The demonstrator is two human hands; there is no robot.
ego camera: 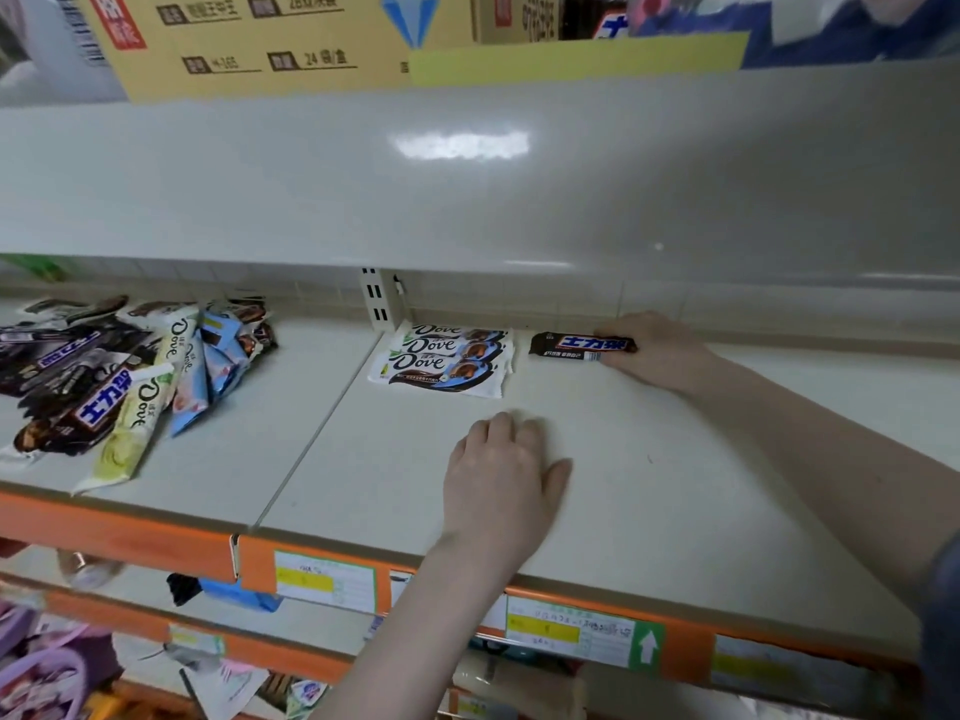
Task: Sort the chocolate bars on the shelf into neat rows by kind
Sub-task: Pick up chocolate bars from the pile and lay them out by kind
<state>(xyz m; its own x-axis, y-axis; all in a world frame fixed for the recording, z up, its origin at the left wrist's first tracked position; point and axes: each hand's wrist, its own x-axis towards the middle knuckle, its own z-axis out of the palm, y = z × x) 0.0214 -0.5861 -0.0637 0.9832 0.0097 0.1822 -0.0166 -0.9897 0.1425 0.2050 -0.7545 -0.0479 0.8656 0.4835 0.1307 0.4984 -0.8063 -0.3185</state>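
Three white Dove chocolate bars (447,358) already lie in a neat overlapping row at the back edge of the pale grey metal shelf (675,485), just right of the seam between its two panels. Right beside them, a dark brown Snickers bar with a red-and-blue label (582,346) is going down flat against the back edge, starting a second row by kind. The right hand (657,350) has its fingers curled round the bar's right end, clamped on it. The left hand (501,472) lies flat on the bare shelf nearer the front edge, fingers straight and together, holding nothing.

Over on the left panel sits the mixed heap of unsorted bars (130,371): more brown Snickers, white and pale green Dove wrappers, light blue ones, all criss-crossed from the back toward the front edge.

So the step in hand looks like placing the first Snickers. By my reading the sort is early, with most of the stock in that heap. Next move calls for letting go of this bar squarely, then reaching left to pick another out of the tangle without dragging its neighbours along.
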